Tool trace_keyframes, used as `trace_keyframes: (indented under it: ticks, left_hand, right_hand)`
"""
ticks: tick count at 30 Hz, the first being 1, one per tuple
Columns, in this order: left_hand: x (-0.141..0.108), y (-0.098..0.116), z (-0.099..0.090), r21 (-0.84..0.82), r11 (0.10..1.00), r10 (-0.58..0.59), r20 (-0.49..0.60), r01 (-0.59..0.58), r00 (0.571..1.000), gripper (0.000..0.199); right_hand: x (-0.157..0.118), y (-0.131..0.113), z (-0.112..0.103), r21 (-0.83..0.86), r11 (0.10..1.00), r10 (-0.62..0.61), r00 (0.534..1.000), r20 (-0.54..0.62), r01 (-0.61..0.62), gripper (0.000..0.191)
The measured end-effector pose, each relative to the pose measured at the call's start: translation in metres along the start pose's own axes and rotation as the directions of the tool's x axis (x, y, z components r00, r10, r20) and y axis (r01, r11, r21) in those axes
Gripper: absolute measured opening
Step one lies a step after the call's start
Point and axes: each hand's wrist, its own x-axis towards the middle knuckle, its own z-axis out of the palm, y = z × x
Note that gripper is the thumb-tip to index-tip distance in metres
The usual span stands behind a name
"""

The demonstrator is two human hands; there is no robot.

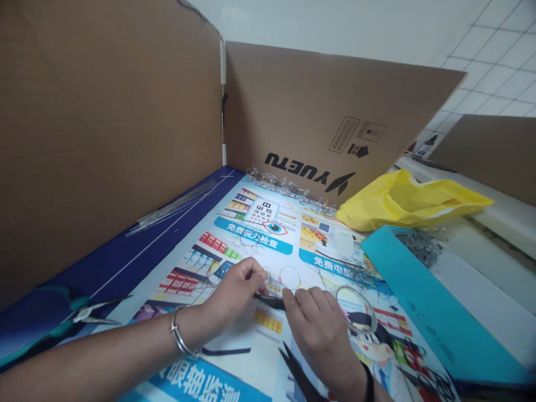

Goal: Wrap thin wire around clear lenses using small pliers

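On my feed, pliers [80, 314] lie jaws parted near the left edge of the bench [144, 261], likely parked within reach; straight wires [180, 207] lie farther up it. Mid-bench, the left hand [243, 279] pinches something too small to tell, beside the dark tool [271, 302] the right hand [318, 321] grips, perhaps for steadiness. A turquoise tray [412, 290] sits rightmost.

A tall brown cardboard panel [104, 123] rises along the left and meets a second panel [285, 100], printed upside down with "YUETU", at a corner marked with white strips [223, 67]. A crumpled yellow bag [402, 201] lies near that printed panel's right end. Behind stand a plain pale wall [326, 25], white tiles [498, 61] and another cardboard sheet [494, 151].
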Motion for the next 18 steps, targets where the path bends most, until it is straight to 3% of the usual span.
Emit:
trace_keyframes:
  ticks: [8, 13, 18]
  left_hand:
    - [0.0, 0.002, -0.006, 0.264, 0.923, 0.264, 0.093, -0.28, 0.96, 0.015]
    - [-0.003, 0.0, -0.011, 0.428, 0.739, 0.445, 0.27, -0.52, 0.854, 0.017]
    - [-0.002, -0.004, -0.016, 0.46, 0.628, 0.474, 0.415, -0.628, 0.777, 0.019]
  right_hand:
    - [0.002, -0.006, 0.002, 0.097, 0.991, 0.097, 0.995, -0.003, -0.097, 0.018]
    - [0.005, -0.008, 0.0, 0.185, 0.973, 0.139, 0.99, 0.013, -0.138, 0.017]
    - [0.005, -0.009, -0.003, 0.257, 0.949, 0.178, 0.983, 0.04, -0.182, 0.016]
